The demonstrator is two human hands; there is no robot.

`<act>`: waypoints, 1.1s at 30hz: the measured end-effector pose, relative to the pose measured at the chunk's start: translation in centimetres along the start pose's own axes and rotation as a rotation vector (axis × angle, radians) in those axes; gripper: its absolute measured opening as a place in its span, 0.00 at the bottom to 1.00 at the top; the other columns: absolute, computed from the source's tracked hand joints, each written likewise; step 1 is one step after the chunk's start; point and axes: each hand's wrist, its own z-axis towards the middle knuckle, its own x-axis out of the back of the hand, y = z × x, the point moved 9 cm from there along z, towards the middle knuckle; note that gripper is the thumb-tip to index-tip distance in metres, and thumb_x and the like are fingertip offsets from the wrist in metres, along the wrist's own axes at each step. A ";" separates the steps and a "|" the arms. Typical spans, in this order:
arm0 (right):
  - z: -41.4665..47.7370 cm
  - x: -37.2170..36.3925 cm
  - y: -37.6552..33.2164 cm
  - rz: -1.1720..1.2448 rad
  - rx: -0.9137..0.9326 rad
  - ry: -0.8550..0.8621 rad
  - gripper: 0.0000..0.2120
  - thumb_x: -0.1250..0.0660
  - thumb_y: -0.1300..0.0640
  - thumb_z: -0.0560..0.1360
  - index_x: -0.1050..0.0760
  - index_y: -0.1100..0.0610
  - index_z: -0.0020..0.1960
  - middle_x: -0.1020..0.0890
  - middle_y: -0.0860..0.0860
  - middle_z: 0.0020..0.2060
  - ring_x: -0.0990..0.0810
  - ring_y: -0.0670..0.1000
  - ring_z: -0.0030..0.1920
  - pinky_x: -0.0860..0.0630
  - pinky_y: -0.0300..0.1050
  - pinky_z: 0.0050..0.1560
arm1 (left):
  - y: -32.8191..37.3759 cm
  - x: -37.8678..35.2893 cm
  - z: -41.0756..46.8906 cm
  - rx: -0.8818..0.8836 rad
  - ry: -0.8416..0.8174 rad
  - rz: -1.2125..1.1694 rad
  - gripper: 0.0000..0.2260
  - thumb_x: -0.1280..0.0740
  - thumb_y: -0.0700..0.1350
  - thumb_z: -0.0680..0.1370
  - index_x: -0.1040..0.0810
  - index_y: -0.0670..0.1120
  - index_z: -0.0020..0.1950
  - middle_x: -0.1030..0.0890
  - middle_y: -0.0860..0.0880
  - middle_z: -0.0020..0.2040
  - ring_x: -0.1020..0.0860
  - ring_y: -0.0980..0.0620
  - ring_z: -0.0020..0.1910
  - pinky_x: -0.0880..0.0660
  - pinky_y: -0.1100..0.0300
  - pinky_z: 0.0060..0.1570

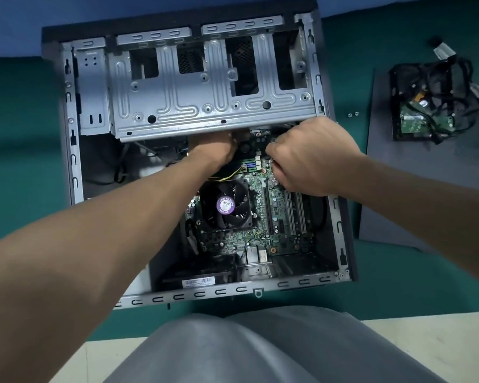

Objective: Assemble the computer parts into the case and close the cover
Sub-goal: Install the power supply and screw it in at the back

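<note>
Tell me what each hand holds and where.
Cannot be told: the left hand reaches under the drive cage, the right hand curls over the motherboard, fingertips hidden.

a green mat [20,147] lies between a blue surface [11,23] and a cream floor [426,341].

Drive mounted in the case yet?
No, the drive lies outside the case, on the dark panel to its right.
</note>
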 end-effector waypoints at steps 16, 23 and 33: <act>0.2 -0.6 0.2 0.006 -0.037 -0.054 0.12 0.45 0.52 0.76 0.32 0.54 0.36 0.25 0.49 0.29 0.27 0.53 0.28 0.31 0.43 0.31 | -0.9 -1.7 1.4 0.027 0.067 0.257 0.10 0.44 0.41 0.82 0.31 0.45 0.41 0.32 0.50 0.35 0.29 0.47 0.39 0.33 0.56 0.47; 0.2 -0.2 0.5 0.016 -0.069 -0.070 0.11 0.44 0.53 0.75 0.29 0.54 0.36 0.25 0.49 0.28 0.26 0.53 0.28 0.31 0.43 0.30 | 0.2 -0.4 -0.1 -0.127 0.144 0.351 0.04 0.41 0.40 0.80 0.32 0.49 0.48 0.31 0.50 0.36 0.27 0.46 0.41 0.31 0.56 0.42; 0.1 0.2 0.4 0.021 -0.070 0.004 0.12 0.46 0.53 0.75 0.32 0.54 0.35 0.26 0.49 0.27 0.29 0.52 0.26 0.37 0.42 0.28 | -0.5 0.4 1.0 -0.095 0.103 0.384 0.16 0.43 0.46 0.82 0.32 0.41 0.68 0.28 0.39 0.65 0.30 0.39 0.66 0.34 0.50 0.64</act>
